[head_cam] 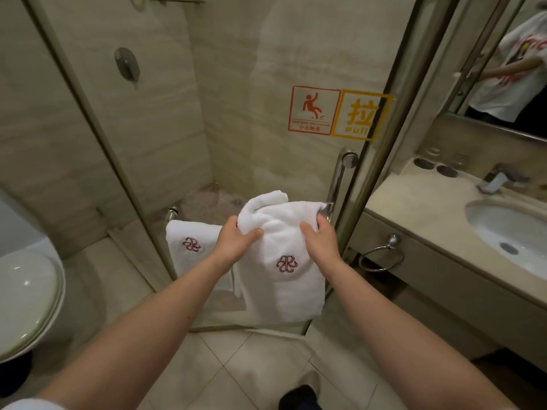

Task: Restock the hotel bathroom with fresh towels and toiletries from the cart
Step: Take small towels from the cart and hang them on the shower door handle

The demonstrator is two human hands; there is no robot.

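Observation:
A white towel (284,288) with a red embroidered logo hangs in front of the glass shower door, its top bunched over the chrome door rail (336,184). My left hand (236,242) grips its upper left edge. My right hand (321,241) grips its upper right edge near the rail. A second white towel (189,255) with the same logo hangs on the rail to the left, flat against the glass.
The glass shower door (236,113) carries a wet-floor sticker and a pull sticker. A toilet (26,294) stands at left. At right are the vanity counter (414,202), sink (509,235), faucet (494,179), an empty towel ring (381,257) and a mirror.

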